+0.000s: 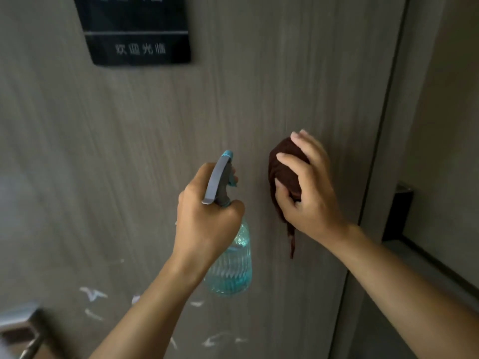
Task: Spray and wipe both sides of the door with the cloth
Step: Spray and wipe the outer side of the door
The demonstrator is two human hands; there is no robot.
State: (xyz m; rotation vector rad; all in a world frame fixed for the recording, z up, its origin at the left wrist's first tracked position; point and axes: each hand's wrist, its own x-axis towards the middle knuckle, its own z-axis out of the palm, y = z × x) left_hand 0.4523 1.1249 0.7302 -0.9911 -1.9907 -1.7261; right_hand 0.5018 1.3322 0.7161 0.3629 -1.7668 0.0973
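Left hand [207,216] grip closed round neck of spray bottle [230,268], nozzle toward door [129,151]. Right hand [308,193] grip bunches brown cloth [282,172] against door, at 3 o'clock from bottle. Black sign [137,35] at 11 o'clock, top cut off. Handle [23,330] blurred at 8 o'clock

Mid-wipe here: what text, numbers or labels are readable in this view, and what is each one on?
"欢迎光临": pale characters on the lower part of the black door sign, mounted on the wood-grain door.
Top line of the same sign: cut off by the frame edge, unreadable; possibly a room number.
Spray bottle: no label or brand visible.
Brown cloth: no text.
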